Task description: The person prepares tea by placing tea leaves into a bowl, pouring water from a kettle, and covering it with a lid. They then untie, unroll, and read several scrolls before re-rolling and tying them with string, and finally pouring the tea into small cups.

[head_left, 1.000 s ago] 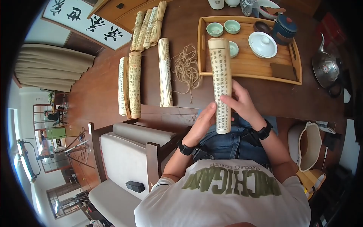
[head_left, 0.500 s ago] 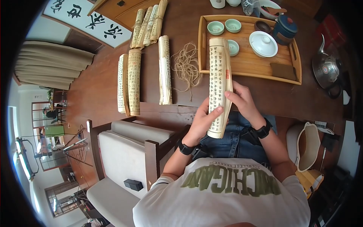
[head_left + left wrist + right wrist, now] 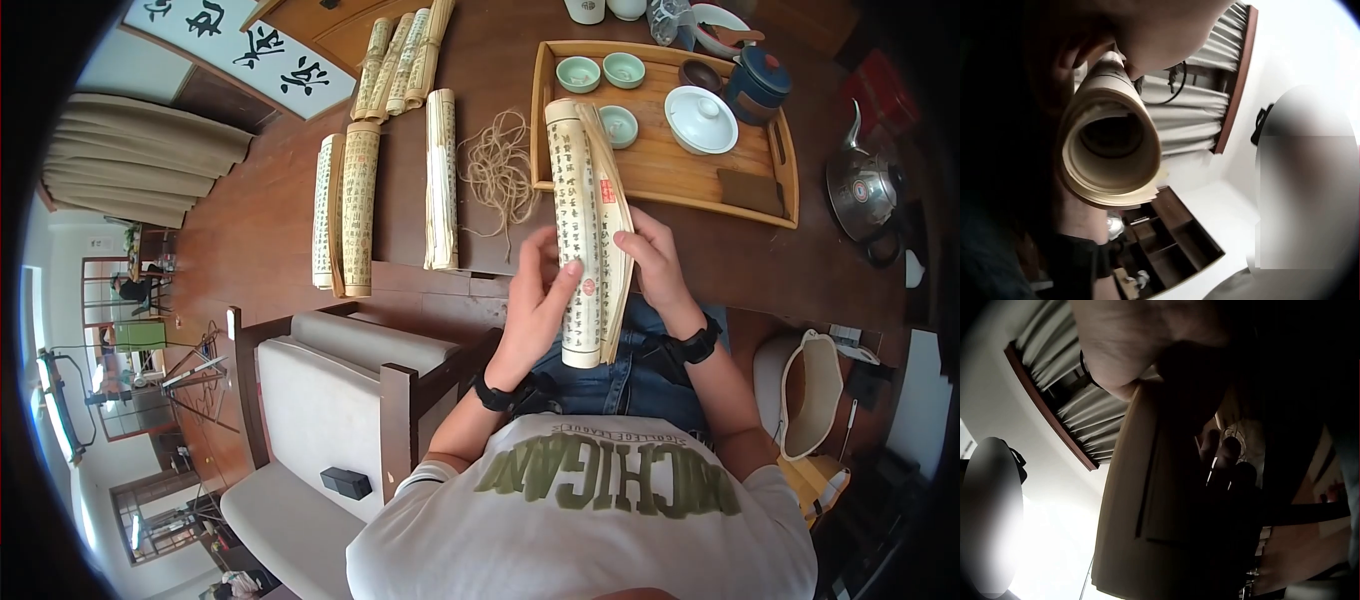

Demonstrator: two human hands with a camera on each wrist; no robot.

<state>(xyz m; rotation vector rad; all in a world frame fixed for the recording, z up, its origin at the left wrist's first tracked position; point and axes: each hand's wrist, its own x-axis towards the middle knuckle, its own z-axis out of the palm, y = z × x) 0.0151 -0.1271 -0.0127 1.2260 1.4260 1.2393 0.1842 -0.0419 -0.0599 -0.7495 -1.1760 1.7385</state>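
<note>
A rolled paper scroll (image 3: 572, 230) with columns of black characters and red seals is held upright above the lap. My left hand (image 3: 535, 315) grips the roll's lower left side, thumb across its front. On the right, my right hand (image 3: 662, 270) pinches the loose outer layers, which stand slightly apart from the roll. The left wrist view looks into the hollow end of the scroll (image 3: 1150, 147). In the dark right wrist view, a broad paper surface (image 3: 1129, 512) hangs below the right hand (image 3: 1154, 337).
Further scrolls (image 3: 360, 210) and a single roll (image 3: 441, 180) lie left on the dark table, beside tangled twine (image 3: 497, 175). A wooden tray (image 3: 660, 190) with green cups and a lidded white bowl (image 3: 700, 120) stands behind the scroll; a metal kettle (image 3: 862, 185) is at right.
The scroll has turned and its outer layers have come away to the right, with the right hand moving right along with them. More of the red seals shows.
</note>
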